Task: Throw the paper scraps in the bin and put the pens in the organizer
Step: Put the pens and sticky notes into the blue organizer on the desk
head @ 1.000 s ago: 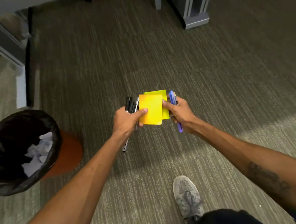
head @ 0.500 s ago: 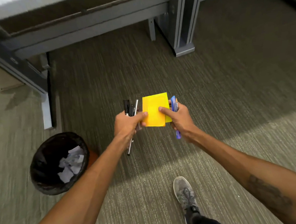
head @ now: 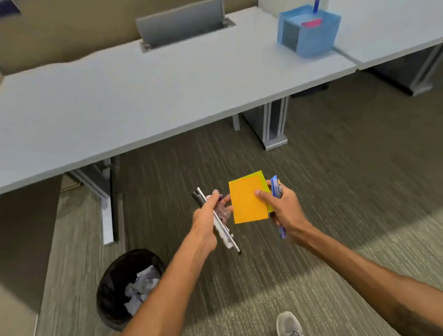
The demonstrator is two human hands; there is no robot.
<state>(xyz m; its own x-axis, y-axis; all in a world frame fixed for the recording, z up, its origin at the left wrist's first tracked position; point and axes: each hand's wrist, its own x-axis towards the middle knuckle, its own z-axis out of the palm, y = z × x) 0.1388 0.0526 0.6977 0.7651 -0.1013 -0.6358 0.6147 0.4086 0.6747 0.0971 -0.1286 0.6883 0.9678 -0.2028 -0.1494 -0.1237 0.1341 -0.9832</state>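
Pens, dark and silver (head: 214, 217): bundled in closed left hand (head: 207, 224), gathered for one trip.
Blue pens (head: 276, 189): clamped in right hand (head: 284, 207), thumb pinning yellow sticky notes (head: 248, 200) flat alongside.
Blue organizer (head: 310, 32): far right on desk (head: 126, 101), well apart; likely destination.
Bin (head: 129, 287): on floor, lower left, paper scraps (head: 141, 288) inside.
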